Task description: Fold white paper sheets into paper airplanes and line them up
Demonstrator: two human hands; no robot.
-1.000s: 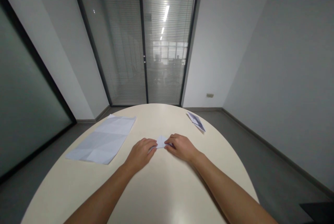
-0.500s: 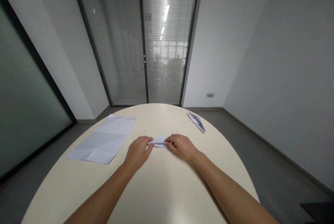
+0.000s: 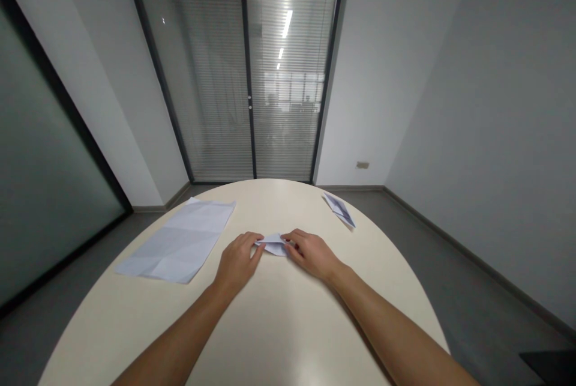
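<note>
A small folded piece of white paper [image 3: 273, 246] lies between my two hands near the middle of the round table. My left hand [image 3: 239, 258] pinches its left end, thumb in front and fingers behind. At the other end my right hand [image 3: 312, 253] grips the paper with bent fingers, and part of that end is hidden under them. A fold runs across the paper from side to side, and its near flap stands slightly apart from the upper part.
Large creased white sheets [image 3: 180, 242] lie flat at the left of the cream table [image 3: 252, 332]. Near the far right edge rests a folded paper piece [image 3: 339, 211]. Beyond the table stands a glass partition with blinds [image 3: 216, 104].
The fold between my hands has opened a little, showing more of the near flap. My right fingers have shifted slightly along the paper. The other papers stay put.
</note>
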